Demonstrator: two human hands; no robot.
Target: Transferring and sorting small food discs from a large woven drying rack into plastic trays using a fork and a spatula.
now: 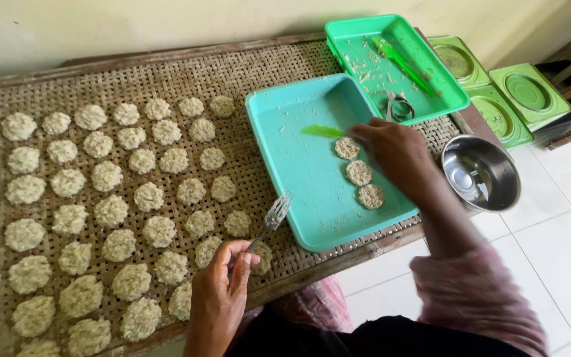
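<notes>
My left hand (223,281) holds a metal fork (273,217) near the front edge of the woven bamboo rack (259,59), tines up over the rim of a teal tray (299,165). My right hand (398,155) grips a green flat spatula (323,131) inside that tray, its blade pointing left. Three round pale rice patties (359,173) lie in a row in the tray just beside my right hand. Many such patties (110,211) cover the rack in rows to the left.
A second green tray (358,39) with crumbs, a green tool and a small metal ring mould (400,109) stands at the back right. Three green lids (527,92) and a steel bowl (480,173) sit at the right end. White tiled floor lies beyond the rack's edge.
</notes>
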